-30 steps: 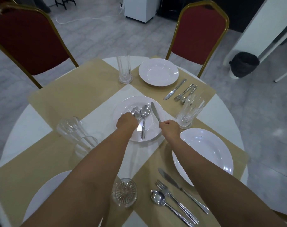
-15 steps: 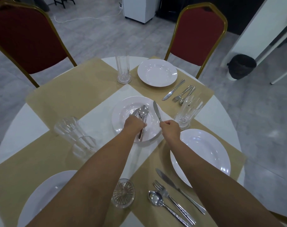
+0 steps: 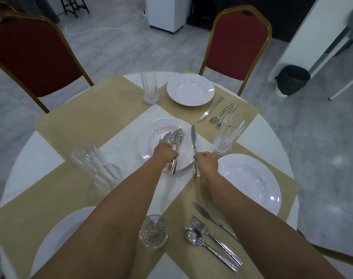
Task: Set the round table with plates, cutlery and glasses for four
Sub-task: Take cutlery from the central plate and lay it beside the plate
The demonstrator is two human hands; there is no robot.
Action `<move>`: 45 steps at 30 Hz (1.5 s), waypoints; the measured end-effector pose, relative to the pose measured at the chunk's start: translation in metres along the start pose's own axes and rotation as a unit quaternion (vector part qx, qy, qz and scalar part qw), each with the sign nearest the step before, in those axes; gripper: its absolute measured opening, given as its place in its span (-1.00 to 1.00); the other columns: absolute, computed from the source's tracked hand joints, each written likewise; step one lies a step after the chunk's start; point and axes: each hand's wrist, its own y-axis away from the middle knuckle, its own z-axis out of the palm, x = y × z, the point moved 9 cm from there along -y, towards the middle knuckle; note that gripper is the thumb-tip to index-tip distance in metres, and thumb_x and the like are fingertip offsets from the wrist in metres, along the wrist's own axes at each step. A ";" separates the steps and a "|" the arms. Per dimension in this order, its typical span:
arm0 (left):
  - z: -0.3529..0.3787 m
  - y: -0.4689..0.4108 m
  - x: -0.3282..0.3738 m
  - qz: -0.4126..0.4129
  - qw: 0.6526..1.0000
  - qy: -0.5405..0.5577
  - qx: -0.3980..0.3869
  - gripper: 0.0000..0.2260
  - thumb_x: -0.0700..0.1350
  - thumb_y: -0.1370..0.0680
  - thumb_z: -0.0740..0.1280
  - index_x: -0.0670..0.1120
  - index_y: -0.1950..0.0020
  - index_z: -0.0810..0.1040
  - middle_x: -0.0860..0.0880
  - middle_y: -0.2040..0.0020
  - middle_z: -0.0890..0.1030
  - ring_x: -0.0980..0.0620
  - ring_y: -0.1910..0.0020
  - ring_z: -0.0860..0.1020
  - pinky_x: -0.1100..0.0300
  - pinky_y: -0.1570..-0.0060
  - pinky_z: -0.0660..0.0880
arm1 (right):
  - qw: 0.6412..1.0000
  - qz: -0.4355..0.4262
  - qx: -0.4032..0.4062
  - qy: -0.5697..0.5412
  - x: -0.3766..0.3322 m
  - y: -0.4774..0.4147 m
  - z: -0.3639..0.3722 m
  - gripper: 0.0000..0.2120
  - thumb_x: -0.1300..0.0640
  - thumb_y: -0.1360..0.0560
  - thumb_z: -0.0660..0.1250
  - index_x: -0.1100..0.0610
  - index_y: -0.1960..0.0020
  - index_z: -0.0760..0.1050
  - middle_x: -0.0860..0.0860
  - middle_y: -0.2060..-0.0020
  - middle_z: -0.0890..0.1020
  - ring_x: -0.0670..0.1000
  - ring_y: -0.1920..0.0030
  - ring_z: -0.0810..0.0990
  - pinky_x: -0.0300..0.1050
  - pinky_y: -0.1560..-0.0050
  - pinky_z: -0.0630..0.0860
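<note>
Roughly half of the round bench looks set. At the left, the far-left mat carries no plate, cutlery or glass. The near-left plate has no cutlery that I can see. Two glasses stand close together between those places, and a low glass sits just right of that plate. On the centre plate, the fingers of the left hand curl round a cutlery bundle. At its right rim, the fingers of the right hand wrap a single knife. The far plate, with its tall glass and far cutlery, looks complete. So does the right plate, with its right glass and near cutlery. I judge both left places need cutlery, and the bare mat a plate.
</note>
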 end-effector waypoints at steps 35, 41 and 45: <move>-0.083 0.241 -0.172 0.010 0.971 0.142 -0.194 -0.93 -0.38 -0.51 0.35 -0.23 0.10 0.54 -0.12 0.24 0.55 0.02 0.31 0.52 0.28 0.43 0.50 | 0.978 0.066 0.007 -0.199 0.140 0.301 0.049 -0.79 0.50 -0.46 0.25 0.30 -0.02 0.51 0.21 0.21 0.57 0.12 0.29 0.57 -0.05 0.31 0.56; -0.114 0.255 -0.202 0.012 0.980 0.136 -0.148 -0.90 -0.34 -0.51 0.36 -0.24 0.21 0.55 -0.14 0.28 0.56 0.12 0.56 0.54 0.37 0.59 0.37 | 0.976 0.115 0.007 -0.187 0.166 0.332 0.058 -0.87 0.46 -0.45 0.30 0.26 0.17 0.50 0.17 0.29 0.54 0.09 0.28 0.53 -0.07 0.28 0.54; -0.128 0.268 -0.219 0.010 0.979 0.149 -0.139 -0.88 -0.32 -0.52 0.35 -0.25 0.22 0.56 -0.15 0.31 0.58 0.09 0.53 0.57 0.34 0.53 0.43 | 0.974 0.127 -0.005 -0.188 0.168 0.354 0.065 -0.86 0.46 -0.46 0.29 0.27 0.19 0.48 0.17 0.29 0.57 0.08 0.30 0.57 -0.09 0.29 0.57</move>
